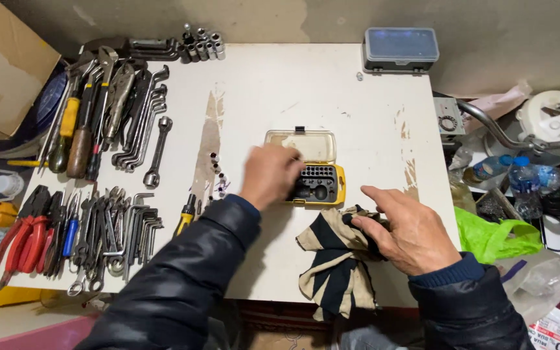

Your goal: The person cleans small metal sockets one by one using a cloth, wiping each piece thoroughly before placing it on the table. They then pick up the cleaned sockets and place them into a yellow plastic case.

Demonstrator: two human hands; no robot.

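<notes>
Both hands are over the middle of the white counter [332,84]. My left hand [269,175] reaches forward and rests on the left end of the yellow bit case [322,185]; its fingers curl down over the tray, but the hand is blurred, so I cannot tell whether they pinch anything. My right hand [409,233] lies just right of and nearer than the case, fingers loosely spread, forefinger pointing toward the case, thumb and palm pressing on the striped cloth [338,259]. I see nothing gripped in it beyond the cloth beneath it.

The bit case sits open at the counter's centre, its clear lid [301,144] folded back away from me and its dark tray of bits partly covered by my left hand. The black-and-cream cloth lies bunched just in front of the case and hangs over the near edge.

Left of the case, small sockets [216,170] stand in a short row, and a yellow-handled screwdriver [186,216] lies beside my left sleeve. Farther left lie hex keys [142,228], red-handled pliers [24,236], combination wrenches [142,123] and wooden-handled screwdrivers [78,146]. A grey plastic parts box [400,48] sits at the far right corner, well apart. A green plastic bag [490,233] lies off the right edge, near my right hand.
</notes>
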